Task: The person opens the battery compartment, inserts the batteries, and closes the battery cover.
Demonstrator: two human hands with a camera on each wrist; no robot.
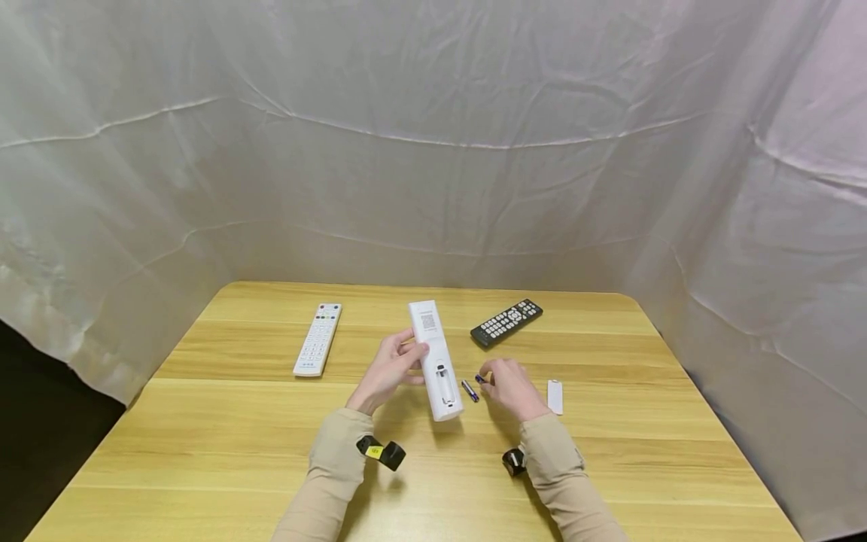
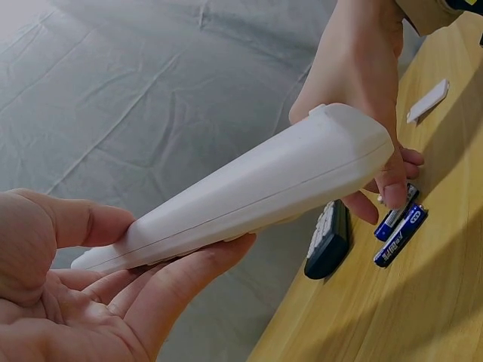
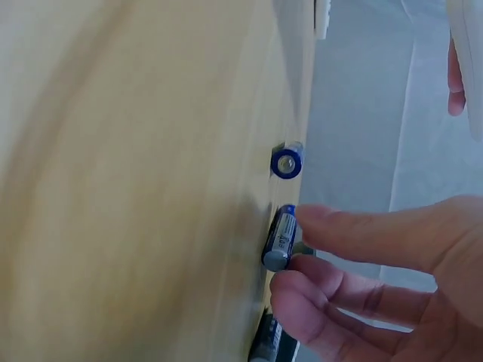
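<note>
My left hand (image 1: pixel 393 369) grips a white remote control (image 1: pixel 433 339) between thumb and fingers, held tilted above the table. Its back faces up in the head view, with the battery compartment uncovered and no battery visible inside. In the right wrist view, my right hand (image 3: pixel 377 271) pinches a small blue-and-silver battery (image 3: pixel 279 237) between thumb and fingertips, close to the tabletop. Beside it another blue battery (image 1: pixel 470 391) lies on the table, between the remote and the right hand. A further dark cylinder (image 3: pixel 266 339) is partly cut off at the bottom of the right wrist view.
A white battery cover (image 1: pixel 555 397) lies on the wooden table (image 1: pixel 643 452) right of my right hand. Farther back, a black remote (image 1: pixel 506 322) lies at an angle. Another white remote (image 1: pixel 318 339) lies on the left, buttons up. Grey cloth (image 1: pixel 433 188) encloses the table's back and sides.
</note>
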